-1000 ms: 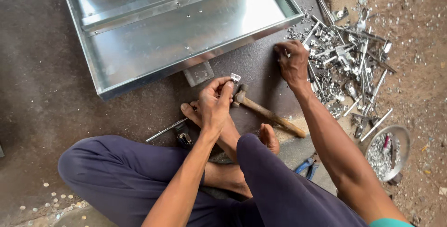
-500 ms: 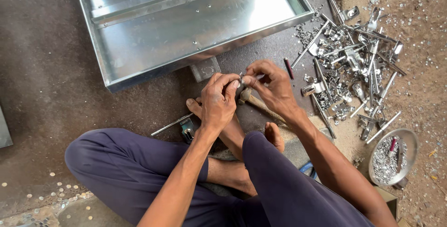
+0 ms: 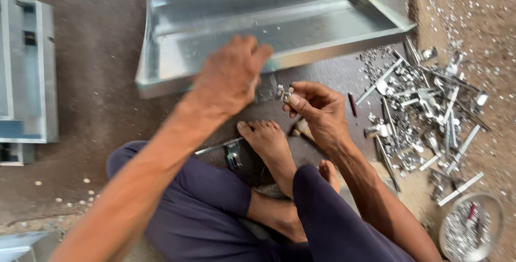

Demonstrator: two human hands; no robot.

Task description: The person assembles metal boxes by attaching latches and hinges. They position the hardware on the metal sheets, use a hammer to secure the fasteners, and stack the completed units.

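My right hand (image 3: pixel 317 111) pinches a small shiny metal bracket (image 3: pixel 283 94) between thumb and fingers, just above my bare feet (image 3: pixel 269 144). My left hand (image 3: pixel 231 76) is raised and blurred, stretched toward the near rim of a large galvanized sheet-metal tray (image 3: pixel 215 74); its fingers look loosely curled and I see nothing in them. A hammer's wooden handle (image 3: pixel 302 128) peeks out under my right hand. I sit cross-legged in dark blue trousers (image 3: pixel 215 197).
A heap of metal strips, brackets and screws (image 3: pixel 424 111) lies on the ground at right. A round bowl of small fasteners (image 3: pixel 470 230) sits at lower right. Another metal tray (image 3: pixel 32 74) lies at far left. A small metal tool (image 3: pixel 232 154) rests by my left foot.
My left hand has let go near the bracket and swung up toward the tray rim. My right hand keeps the small bracket. The view has shifted so the tray sits further right.
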